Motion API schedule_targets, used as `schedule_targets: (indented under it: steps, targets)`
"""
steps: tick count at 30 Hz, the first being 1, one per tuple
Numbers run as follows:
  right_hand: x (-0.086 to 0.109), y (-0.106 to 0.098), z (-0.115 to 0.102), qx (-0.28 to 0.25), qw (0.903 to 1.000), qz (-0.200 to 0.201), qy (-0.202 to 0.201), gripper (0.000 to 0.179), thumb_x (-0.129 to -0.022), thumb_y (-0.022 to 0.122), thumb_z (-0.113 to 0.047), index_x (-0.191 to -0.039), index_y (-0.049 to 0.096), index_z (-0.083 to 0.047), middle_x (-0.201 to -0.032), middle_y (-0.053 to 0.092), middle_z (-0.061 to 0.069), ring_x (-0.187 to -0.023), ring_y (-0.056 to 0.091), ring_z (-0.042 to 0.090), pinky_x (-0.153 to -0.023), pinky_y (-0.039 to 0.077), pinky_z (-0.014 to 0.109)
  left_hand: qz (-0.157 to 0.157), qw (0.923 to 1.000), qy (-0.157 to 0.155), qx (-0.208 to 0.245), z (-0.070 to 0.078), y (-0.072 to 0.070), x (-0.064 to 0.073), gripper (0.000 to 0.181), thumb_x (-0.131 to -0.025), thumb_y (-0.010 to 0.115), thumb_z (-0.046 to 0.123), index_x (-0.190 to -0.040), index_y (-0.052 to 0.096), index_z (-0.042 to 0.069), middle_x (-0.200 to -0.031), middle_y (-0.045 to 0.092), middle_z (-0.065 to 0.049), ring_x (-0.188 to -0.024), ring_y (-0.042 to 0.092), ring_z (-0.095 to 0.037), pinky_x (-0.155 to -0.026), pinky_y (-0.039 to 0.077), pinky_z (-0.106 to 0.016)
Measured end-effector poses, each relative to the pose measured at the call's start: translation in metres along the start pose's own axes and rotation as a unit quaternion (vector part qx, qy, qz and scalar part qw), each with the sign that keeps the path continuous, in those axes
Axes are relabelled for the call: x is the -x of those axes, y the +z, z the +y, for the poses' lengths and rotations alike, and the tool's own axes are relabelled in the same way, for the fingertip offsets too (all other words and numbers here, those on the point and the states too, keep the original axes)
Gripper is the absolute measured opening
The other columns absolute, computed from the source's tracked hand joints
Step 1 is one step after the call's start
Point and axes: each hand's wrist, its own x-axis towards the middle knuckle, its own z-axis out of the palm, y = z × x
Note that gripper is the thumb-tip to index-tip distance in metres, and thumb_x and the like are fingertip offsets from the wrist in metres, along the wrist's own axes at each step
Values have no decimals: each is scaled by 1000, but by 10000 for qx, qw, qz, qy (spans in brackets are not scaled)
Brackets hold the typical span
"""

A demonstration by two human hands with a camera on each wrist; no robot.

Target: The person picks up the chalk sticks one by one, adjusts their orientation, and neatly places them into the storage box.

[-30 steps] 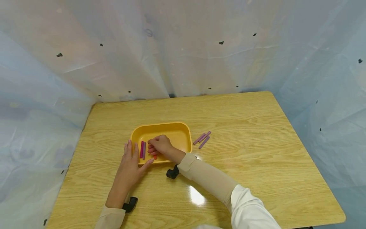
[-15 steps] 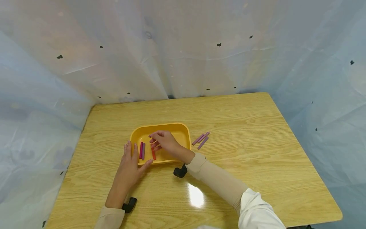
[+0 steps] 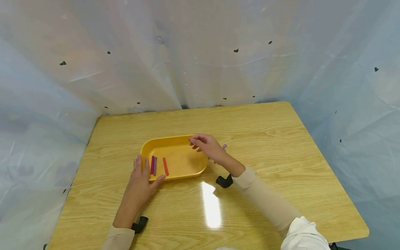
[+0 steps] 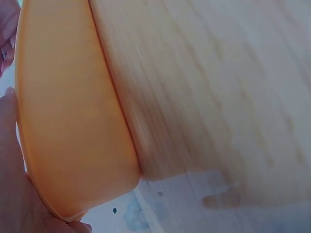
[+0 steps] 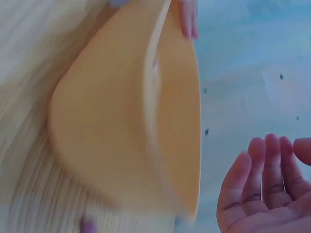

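Note:
My left hand (image 3: 139, 182) rests at the near left corner of a yellow-orange tray (image 3: 175, 139), fingers straight over the left rim and thumb on the near rim. In the left wrist view its thumb and fingers touch the tray's rim (image 4: 22, 121). Inside the tray a magenta stick (image 3: 152, 165) and a purple stick (image 3: 155, 166) lie side by side. A red stick (image 3: 165, 166), crayon-like, lies apart to their right. My right hand (image 3: 208, 146) hovers above the tray's right end, fingers loosely bent and holding nothing; the right wrist view shows its fingers (image 5: 273, 170) bare.
Purple sticks (image 3: 224, 147) lie on the wooden table (image 3: 265, 146) just right of the tray, mostly hidden behind my right hand. Pale plastic sheeting (image 3: 200, 59) hangs behind and beside the table. A black angled piece (image 3: 224, 181) sits at my right wrist.
My right hand has let go of the red stick, leaving it in the tray, and has moved right and away from it. My left hand stays at the tray's corner.

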Motion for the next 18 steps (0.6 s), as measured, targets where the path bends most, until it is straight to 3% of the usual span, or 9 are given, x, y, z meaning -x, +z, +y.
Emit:
schedule_targets:
  steps: [2,6,9,12,14,18]
  targets:
    - [7,-14,2,227,9996,44,131,28,-100,44,-16,-115,59,2,-111,59,21,-98,57,37,-74,54,43,29,10000,16,31,1,-1,0,97,-86,46,65,-148,7,2,-153,-12,-17,-139,-10,-33,-105,18,-60]
    - [12,-43,24,143,9988,18,471,31,-99,47,-22,-118,58,-1,-115,56,20,-84,63,34,-58,55,44,48,10000,5,64,3,0,0,96,-86,46,65,-149,6,2,-153,-13,-16,-139,-7,-36,-105,18,-60]
    - [14,-62,46,104,9992,-51,386,31,-99,48,-21,-119,57,0,-114,55,21,-78,66,35,-65,54,49,66,10000,-19,58,4,0,0,97,-86,46,65,-149,7,3,-153,-12,-16,-139,-7,-35,-104,18,-60]
    - [19,-78,63,917,9957,65,96,27,-98,50,-21,-116,60,-5,-112,58,16,-88,64,26,-79,51,46,75,9999,-20,68,6,1,-2,98,-85,46,66,-149,8,2,-153,-12,-16,-139,-11,-32,-104,18,-60]
    - [24,-86,70,1613,9868,154,-7,24,-97,52,-22,-114,62,-8,-111,60,12,-95,60,22,-83,49,42,65,9999,-27,92,8,1,-2,98,-85,46,66,-148,9,2,-153,-13,-15,-139,-13,-29,-104,19,-60]
    - [32,-97,83,2402,9707,-51,-50,20,-95,54,-15,-110,64,-7,-110,62,9,-100,56,21,-79,47,41,30,9999,-44,120,14,3,-3,99,-85,46,67,-148,9,1,-153,-14,-15,-138,-16,-25,-104,19,-60]
